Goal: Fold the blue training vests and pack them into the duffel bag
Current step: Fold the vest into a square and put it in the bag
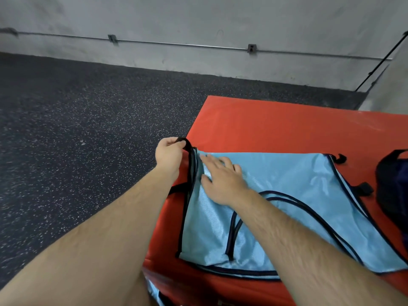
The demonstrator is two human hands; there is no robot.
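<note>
A light blue mesh training vest (293, 195) with black trim lies spread flat on a red mat (276, 127). My left hand (169, 155) pinches a black strap (186, 144) at the vest's far left corner and lifts it a little. My right hand (223, 180) rests flat on the vest beside that corner, fingers straight. A dark duffel bag (395, 191) shows partly at the right edge of the view. Another bit of blue fabric (154, 291) hangs below the mat's near edge.
The red mat sits on a dark speckled rubber floor (77, 140), which spreads to the left. A grey concrete wall (198, 23) with a metal conduit runs along the back. A black strap loop (341, 159) lies on the mat near the bag.
</note>
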